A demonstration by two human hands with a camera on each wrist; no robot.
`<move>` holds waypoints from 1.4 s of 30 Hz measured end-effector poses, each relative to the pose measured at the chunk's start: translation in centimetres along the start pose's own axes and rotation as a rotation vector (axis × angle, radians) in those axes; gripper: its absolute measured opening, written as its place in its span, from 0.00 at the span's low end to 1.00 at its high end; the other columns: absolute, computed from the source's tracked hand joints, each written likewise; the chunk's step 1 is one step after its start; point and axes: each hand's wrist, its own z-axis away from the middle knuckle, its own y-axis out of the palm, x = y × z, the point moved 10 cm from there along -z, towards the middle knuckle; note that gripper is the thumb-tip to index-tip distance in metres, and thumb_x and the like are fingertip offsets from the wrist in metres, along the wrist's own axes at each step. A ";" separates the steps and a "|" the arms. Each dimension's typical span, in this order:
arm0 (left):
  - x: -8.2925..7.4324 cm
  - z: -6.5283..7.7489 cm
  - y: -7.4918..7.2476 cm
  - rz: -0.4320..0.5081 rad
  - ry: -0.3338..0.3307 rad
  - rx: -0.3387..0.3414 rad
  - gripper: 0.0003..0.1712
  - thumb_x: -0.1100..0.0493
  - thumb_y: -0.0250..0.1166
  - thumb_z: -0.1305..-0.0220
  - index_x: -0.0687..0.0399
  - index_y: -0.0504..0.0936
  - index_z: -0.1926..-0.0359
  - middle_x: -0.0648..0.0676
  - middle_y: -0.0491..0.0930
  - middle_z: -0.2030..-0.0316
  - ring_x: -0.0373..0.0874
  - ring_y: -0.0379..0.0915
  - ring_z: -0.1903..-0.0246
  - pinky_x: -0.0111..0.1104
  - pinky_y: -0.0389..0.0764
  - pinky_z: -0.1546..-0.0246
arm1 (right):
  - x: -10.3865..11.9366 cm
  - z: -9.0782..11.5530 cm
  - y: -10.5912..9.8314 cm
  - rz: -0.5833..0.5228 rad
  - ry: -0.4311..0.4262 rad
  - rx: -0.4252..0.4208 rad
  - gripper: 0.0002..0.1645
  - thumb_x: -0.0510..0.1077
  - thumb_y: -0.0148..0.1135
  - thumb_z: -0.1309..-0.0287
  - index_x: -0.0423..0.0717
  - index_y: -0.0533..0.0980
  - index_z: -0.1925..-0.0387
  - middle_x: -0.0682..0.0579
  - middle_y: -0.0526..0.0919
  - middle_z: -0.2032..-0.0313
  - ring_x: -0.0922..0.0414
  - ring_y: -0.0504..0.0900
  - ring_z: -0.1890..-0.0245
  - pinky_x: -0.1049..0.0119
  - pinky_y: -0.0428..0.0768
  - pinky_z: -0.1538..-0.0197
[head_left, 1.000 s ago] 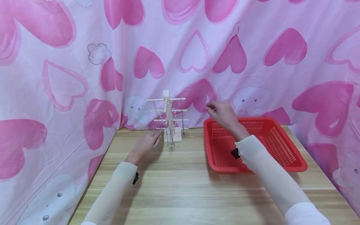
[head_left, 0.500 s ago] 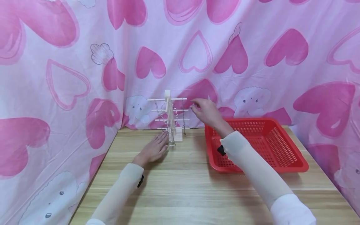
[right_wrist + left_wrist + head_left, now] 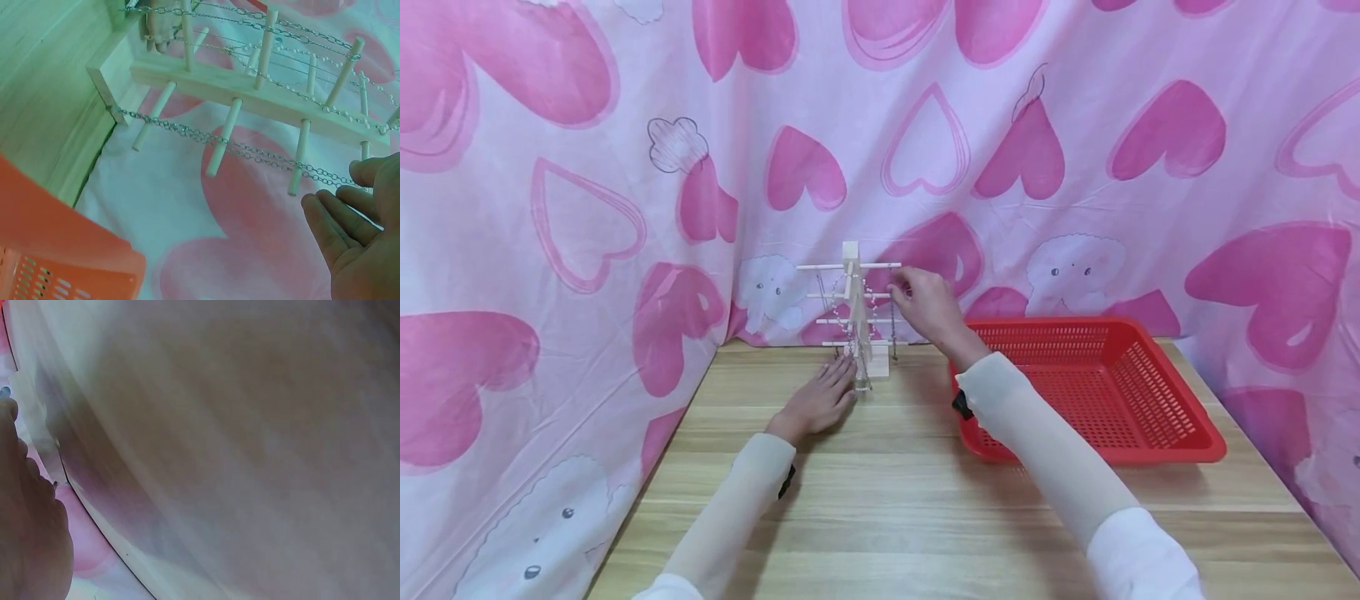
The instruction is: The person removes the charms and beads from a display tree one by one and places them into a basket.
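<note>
A pale wooden jewellery stand [image 3: 855,312] with several rows of pegs stands at the back of the table, hung with chains and a beaded necklace [image 3: 292,94]. My left hand [image 3: 820,398] lies with extended fingers at the foot of the stand; only its edge shows in the left wrist view. My right hand [image 3: 931,310] is at the right end of the upper pegs. In the right wrist view, a silver chain [image 3: 250,151] runs along the peg ends to a point between the thumb and the loosely bent fingers [image 3: 334,228], which stand apart around it.
A red plastic basket [image 3: 1206,446] with perforated walls stands on the table [image 3: 880,517] at the right, below my right forearm. A pink heart-patterned curtain [image 3: 925,50] closes off the back and sides.
My right hand has moved left from above the basket to the stand's upper right pegs. My left hand has shifted slightly right, its fingers now straighter at the stand's foot.
</note>
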 end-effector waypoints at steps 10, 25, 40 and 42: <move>-0.6 0.3 -0.2 0.004 -0.016 0.017 0.39 0.45 0.38 0.13 0.63 0.46 0.15 0.62 0.42 0.14 0.58 0.37 0.14 0.52 0.46 0.13 | -0.5 -0.3 0.6 -0.052 0.063 -0.001 0.19 0.44 0.64 0.25 0.43 0.82 0.39 0.45 0.91 0.47 0.49 0.91 0.49 0.55 0.89 0.42; -0.5 0.3 0.0 -0.003 -0.014 0.042 0.40 0.42 0.38 0.13 0.61 0.46 0.14 0.61 0.42 0.14 0.56 0.37 0.14 0.49 0.46 0.13 | -0.4 -0.1 0.6 -0.123 0.091 -0.102 0.15 0.43 0.65 0.25 0.42 0.84 0.44 0.45 0.92 0.52 0.50 0.91 0.53 0.59 0.91 0.48; 0.0 0.3 0.9 -0.017 -0.007 0.062 0.41 0.39 0.36 0.13 0.58 0.42 0.14 0.58 0.38 0.14 0.54 0.34 0.13 0.48 0.42 0.13 | -0.7 0.3 0.7 -0.192 0.184 -0.152 0.14 0.46 0.66 0.25 0.43 0.85 0.46 0.46 0.92 0.56 0.51 0.90 0.57 0.58 0.91 0.53; 0.1 0.2 0.9 -0.022 -0.011 0.068 0.41 0.39 0.35 0.13 0.57 0.41 0.14 0.58 0.37 0.13 0.53 0.33 0.13 0.47 0.42 0.13 | -0.8 0.3 0.7 -0.211 0.190 -0.157 0.14 0.46 0.65 0.24 0.44 0.86 0.46 0.46 0.92 0.57 0.52 0.89 0.58 0.59 0.90 0.55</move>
